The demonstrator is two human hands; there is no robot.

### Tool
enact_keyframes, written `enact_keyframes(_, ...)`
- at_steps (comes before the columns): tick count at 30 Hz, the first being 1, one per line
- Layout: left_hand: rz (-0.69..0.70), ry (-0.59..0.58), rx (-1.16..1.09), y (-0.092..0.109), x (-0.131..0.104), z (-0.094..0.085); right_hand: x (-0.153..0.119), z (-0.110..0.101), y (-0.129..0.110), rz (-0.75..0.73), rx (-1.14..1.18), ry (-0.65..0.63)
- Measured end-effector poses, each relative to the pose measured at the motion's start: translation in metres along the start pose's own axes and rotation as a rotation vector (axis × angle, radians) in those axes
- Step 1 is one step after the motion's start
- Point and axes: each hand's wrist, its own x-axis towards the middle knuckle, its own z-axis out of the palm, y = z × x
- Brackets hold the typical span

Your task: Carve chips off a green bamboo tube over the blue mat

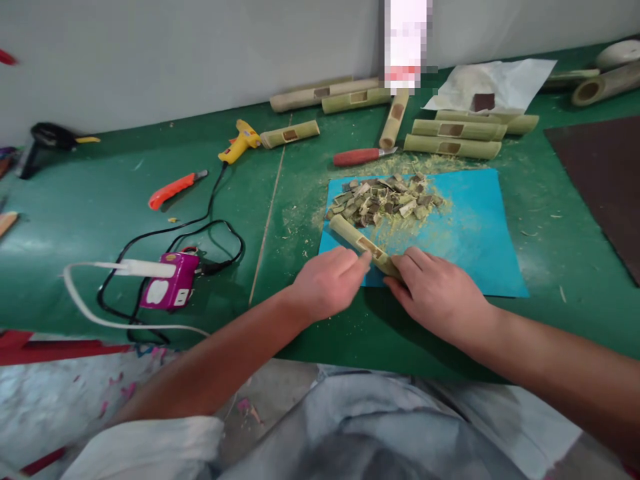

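A short green bamboo tube (349, 231) with a rectangular opening cut in its side lies slantwise over the near left part of a blue sheet (480, 227). Its lower right end is gripped by my right hand (440, 287), fingers wrapped round it. My left hand (333, 281) is closed, with a fingertip at the edge of the opening; whether it pinches anything small is hidden. Just beyond the tube, a heap of bamboo chips and shavings (385, 199) covers the upper left of the sheet.
Behind the sheet lie a red-handled knife (356, 157) and several cut bamboo tubes (453, 146). To the left are a yellow glue gun (241, 141), an orange cutter (173, 191) and a purple power block (173, 280) with looping cables. A dark board (605, 180) lies at the right.
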Motion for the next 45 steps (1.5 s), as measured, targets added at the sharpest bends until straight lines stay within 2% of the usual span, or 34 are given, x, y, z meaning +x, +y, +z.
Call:
enact_keyframes(2,0.002,0.005,-0.077,0.000,0.000,-0.001,0.000,-0.001,0.000,0.029,0.015,-0.035)
enact_keyframes(3,-0.045,0.011,-0.141,-0.001,0.001,-0.002,0.000,-0.001,0.000,0.046,0.024,-0.056)
enact_keyframes(5,-0.258,0.041,-0.316,-0.002,0.003,-0.004,0.000,-0.003,0.001,0.074,0.038,-0.091)
enact_keyframes(8,-0.684,0.071,-0.666,-0.006,0.008,-0.006,0.001,-0.005,0.001,0.098,0.047,-0.128)
enact_keyframes(10,-0.890,0.077,-0.873,-0.009,0.011,-0.007,0.002,-0.006,0.001,0.108,0.049,-0.136)
enact_keyframes(12,-1.001,0.088,-1.020,-0.012,0.013,-0.006,0.003,-0.006,0.002,0.108,0.054,-0.136)
enact_keyframes(15,-1.062,0.088,-1.122,-0.015,0.015,-0.004,0.004,-0.006,0.002,0.109,0.067,-0.132)
enact_keyframes(20,-0.991,0.032,-1.017,-0.017,0.014,-0.003,0.003,-0.007,0.003,0.109,0.073,-0.111)
enact_keyframes(25,-0.740,0.148,-0.570,-0.029,0.011,-0.002,0.003,-0.009,0.006,0.101,0.051,-0.086)
enact_keyframes(28,-0.608,0.154,-0.408,-0.036,0.008,0.001,0.003,-0.009,0.006,0.071,0.062,-0.069)
enact_keyframes(34,-0.469,0.071,-0.338,-0.032,0.005,0.008,0.002,-0.005,0.007,0.051,0.103,-0.070)
enact_keyframes(38,-0.315,0.035,-0.320,-0.031,0.003,0.010,0.002,-0.003,0.007,0.027,0.108,-0.050)
enact_keyframes(42,-0.303,0.071,-0.197,-0.038,-0.001,0.012,0.001,-0.002,0.006,-0.004,0.086,-0.007)
enact_keyframes(45,-0.240,0.044,-0.212,-0.038,-0.002,0.012,0.001,-0.001,0.006,-0.027,0.072,0.004)
